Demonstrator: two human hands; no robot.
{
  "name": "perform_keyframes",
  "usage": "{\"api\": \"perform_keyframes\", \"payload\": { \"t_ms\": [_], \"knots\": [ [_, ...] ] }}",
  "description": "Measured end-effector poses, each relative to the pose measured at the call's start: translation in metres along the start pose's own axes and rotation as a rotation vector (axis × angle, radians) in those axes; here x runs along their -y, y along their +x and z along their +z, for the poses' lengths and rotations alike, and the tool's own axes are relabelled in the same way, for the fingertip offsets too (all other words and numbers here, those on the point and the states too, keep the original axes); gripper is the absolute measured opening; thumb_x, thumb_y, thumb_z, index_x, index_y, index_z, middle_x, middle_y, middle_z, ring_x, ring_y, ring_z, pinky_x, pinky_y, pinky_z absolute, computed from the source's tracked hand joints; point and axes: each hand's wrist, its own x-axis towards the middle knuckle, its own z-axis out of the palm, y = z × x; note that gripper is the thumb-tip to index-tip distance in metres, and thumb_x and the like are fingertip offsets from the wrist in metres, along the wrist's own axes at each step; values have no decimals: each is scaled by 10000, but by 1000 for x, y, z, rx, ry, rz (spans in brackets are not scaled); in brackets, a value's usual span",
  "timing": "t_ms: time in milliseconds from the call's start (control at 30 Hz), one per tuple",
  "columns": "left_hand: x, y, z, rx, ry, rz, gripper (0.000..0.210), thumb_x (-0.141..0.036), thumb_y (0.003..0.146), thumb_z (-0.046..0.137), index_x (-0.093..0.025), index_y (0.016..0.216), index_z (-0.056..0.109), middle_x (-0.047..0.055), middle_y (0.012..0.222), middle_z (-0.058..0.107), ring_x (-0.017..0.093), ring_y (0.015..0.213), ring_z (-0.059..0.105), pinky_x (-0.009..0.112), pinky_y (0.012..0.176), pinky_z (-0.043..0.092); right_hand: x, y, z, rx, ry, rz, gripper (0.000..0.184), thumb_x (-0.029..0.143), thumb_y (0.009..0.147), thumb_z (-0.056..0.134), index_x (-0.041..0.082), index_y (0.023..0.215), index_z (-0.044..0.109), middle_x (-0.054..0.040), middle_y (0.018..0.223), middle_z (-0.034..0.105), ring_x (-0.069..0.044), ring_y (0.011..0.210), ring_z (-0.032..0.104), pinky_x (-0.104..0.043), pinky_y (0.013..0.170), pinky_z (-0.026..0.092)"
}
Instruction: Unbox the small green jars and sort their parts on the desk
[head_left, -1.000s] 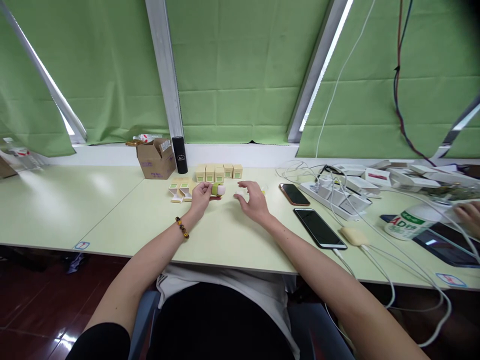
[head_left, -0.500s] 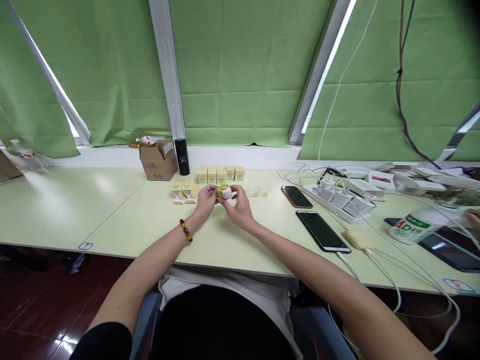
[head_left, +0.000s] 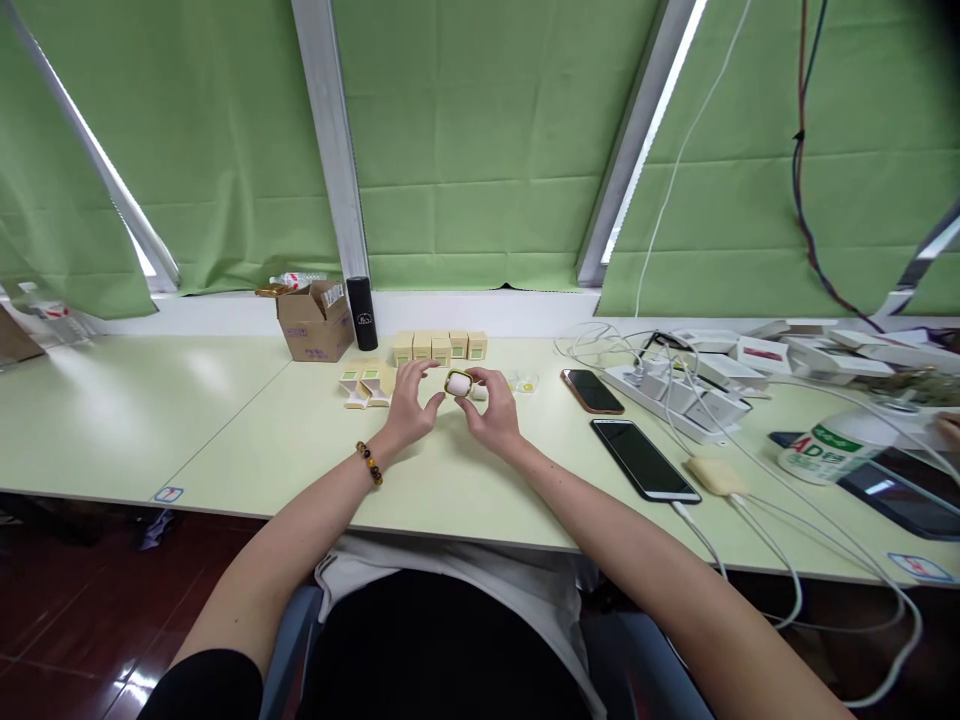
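My right hand (head_left: 495,408) pinches a small rounded white piece with a green rim (head_left: 458,384) between thumb and fingers, above the table. Its exact kind is too small to make out. Just behind it, partly covered by the right fingers, shows another small white object (head_left: 479,393). To the left, my left hand (head_left: 410,408) is open, its thumb and fingers apart and facing the piece without gripping it. Two opened cream cartons (head_left: 363,388) lie beside the left hand. Several small cream boxes with green labels (head_left: 441,349) stand in a row behind both hands.
Small clear plastic packaging with yellow spots (head_left: 525,382) lies right of my hands. Farther right are two phones (head_left: 645,460), a power strip (head_left: 664,405) with chargers and loose cables, and a white bottle (head_left: 836,448). A cardboard box (head_left: 315,325) and black cylinder (head_left: 362,314) stand back left.
My left hand has let go of the green-and-white piece and opened, moving slightly apart. The piece stays in my right hand, turned so its green rim surrounds the white face.
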Motion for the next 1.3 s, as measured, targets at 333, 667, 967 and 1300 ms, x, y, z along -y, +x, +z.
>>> {"api": "perform_keyframes", "payload": {
  "t_ms": [333,667,967,1300],
  "knots": [
    [13,-1,4,34,174,227,262,-306,989,670,-265,1246,702,134,1230,676,304,1220,601,529,1076,521,-8,-2,4,12,12,-146,340,321,1035,520,269,1368,563,-117,1183,687,-291,1077,649,-475,896,586],
    [12,4,1,-8,402,457,312,-268,1021,642,-221,1330,653,138,1180,691,280,1137,628,487,962,584,-3,-3,5,-81,197,-253,401,261,1051,529,321,1445,575,-104,1176,663,-252,990,672,-449,839,645],
    [9,2,4,78,489,466,265,-285,1045,596,-165,1272,661,159,1153,684,290,1136,635,458,951,584,-5,-2,7,-27,207,-136,348,385,1093,465,252,1361,643,-106,1058,706,-242,924,680,-440,830,630],
    [7,0,10,134,561,478,376,-337,1075,545,-153,1401,591,182,1182,671,284,1095,666,435,880,597,-1,-4,9,-35,153,-106,328,325,1088,401,241,1301,635,-121,1073,715,-256,924,676,-460,822,616]
  ]
}}
